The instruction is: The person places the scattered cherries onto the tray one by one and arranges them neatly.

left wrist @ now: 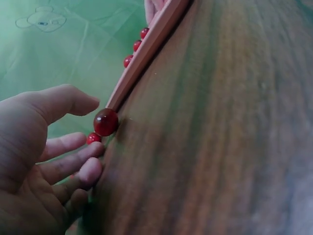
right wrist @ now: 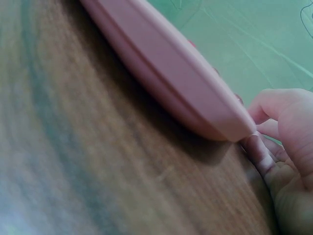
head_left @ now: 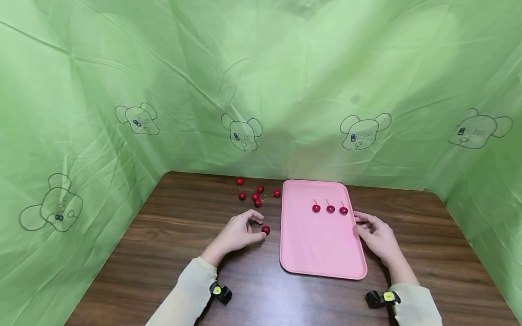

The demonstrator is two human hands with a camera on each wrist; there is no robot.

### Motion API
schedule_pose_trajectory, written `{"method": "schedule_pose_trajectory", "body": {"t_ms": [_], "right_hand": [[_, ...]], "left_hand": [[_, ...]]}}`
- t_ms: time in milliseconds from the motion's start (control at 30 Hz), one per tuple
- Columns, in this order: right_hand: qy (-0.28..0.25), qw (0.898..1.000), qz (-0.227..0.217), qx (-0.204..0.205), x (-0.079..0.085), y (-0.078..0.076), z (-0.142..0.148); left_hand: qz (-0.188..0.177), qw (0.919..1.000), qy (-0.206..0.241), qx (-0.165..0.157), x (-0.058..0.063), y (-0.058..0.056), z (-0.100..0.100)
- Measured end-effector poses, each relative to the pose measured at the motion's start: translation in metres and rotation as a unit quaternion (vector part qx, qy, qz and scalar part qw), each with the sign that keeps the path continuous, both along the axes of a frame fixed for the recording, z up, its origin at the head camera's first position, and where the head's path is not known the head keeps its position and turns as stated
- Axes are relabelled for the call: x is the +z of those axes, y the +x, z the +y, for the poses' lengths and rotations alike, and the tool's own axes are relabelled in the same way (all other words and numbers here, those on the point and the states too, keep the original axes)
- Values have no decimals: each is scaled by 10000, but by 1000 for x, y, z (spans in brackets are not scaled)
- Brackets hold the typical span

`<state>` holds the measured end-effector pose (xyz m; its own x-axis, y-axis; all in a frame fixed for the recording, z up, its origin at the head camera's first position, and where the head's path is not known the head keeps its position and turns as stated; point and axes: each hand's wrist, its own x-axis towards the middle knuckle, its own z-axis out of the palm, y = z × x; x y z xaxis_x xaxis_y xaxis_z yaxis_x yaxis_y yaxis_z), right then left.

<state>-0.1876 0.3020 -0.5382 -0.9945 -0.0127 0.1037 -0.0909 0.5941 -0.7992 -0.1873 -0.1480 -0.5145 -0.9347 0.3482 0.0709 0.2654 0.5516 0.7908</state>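
A single red cherry [head_left: 266, 230] lies on the table left of the pink tray [head_left: 322, 246]. My left hand [head_left: 238, 233] is beside this cherry, thumb and fingers spread around it. In the left wrist view, a gap shows between the thumb and the cherry [left wrist: 106, 122], and the fingers are loosely bent. At the tray's right edge, my right hand [head_left: 379, 237] grips the rim. The right wrist view has its thumb on top of the tray's rim [right wrist: 195, 93] and fingers beneath. Three cherries [head_left: 330, 208] with stems sit in a row on the tray, toward its upper right.
Several more cherries [head_left: 255, 196] with stems are scattered at the back of the wooden table [head_left: 163, 235], left of the tray. Green cloth [head_left: 293, 90] with bear drawings hangs behind the table and along both sides.
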Motion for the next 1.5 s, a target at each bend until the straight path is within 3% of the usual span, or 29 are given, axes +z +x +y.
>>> {"method": "schedule_pose_trajectory", "body": {"t_ms": [400, 1033, 1500], "right_hand": [[-16, 10000, 14, 8, -3, 1, 1], [-90, 10000, 27, 25, -3, -2, 0], [-44, 10000, -72, -38, 0, 0, 0]], "left_hand": [[150, 9994, 289, 98, -17, -4, -2], [334, 9990, 303, 11, -22, -3, 2], [530, 9986, 75, -39, -22, -2, 3]]}}
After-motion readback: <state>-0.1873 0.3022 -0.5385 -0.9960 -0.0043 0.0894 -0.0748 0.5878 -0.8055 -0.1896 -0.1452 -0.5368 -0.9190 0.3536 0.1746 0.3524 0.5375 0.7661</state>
